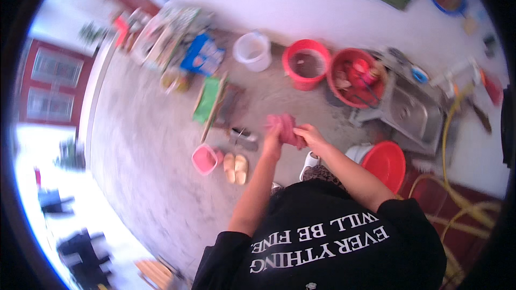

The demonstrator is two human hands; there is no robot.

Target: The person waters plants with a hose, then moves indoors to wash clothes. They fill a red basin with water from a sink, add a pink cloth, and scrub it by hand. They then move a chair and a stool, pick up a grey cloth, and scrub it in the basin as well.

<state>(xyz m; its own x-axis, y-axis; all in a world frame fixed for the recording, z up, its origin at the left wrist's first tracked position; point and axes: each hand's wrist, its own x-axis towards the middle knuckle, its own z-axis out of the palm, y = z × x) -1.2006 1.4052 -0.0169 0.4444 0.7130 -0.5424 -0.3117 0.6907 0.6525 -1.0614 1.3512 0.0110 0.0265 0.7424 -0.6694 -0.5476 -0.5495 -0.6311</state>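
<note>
Both arms reach forward, and a bunched pink cloth is gripped between my hands above the concrete floor. My left hand grips the cloth's left side. On the other side, my right hand has its fingers closed on the cloth's right end. Motion blur hides the exact finger positions. Beyond the hands stand a red bucket with dark contents and a red basin that holds red and pink items.
A metal sink stands at right, with a yellow hose beside it. Near my right arm is a red tub. Tan slippers, a pink container, a green-seated stool and a white bucket stand left of the hands.
</note>
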